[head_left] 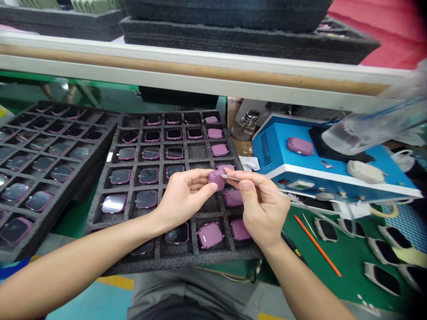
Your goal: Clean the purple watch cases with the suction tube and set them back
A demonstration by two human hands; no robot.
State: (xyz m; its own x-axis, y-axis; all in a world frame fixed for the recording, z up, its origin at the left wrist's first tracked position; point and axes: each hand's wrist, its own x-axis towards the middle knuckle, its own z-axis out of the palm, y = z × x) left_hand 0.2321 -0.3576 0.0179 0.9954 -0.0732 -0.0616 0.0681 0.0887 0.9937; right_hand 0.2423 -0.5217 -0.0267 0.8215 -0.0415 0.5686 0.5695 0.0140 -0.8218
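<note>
The left hand (pixel 185 195) reaches in with the wrist turned, its grip narrow around a small rounded mauve plastic watch case (pixel 216 180), held just above the tray. The right hand (pixel 263 206), fingers curled, pinches a slim metal dispensing needle (pixel 230 177) between thumb and forefinger, its tip at the case. Beneath both grips lies a black foam tray (pixel 173 263) of mauve cases; right of them stands a blue metal machine (pixel 283 153).
</note>
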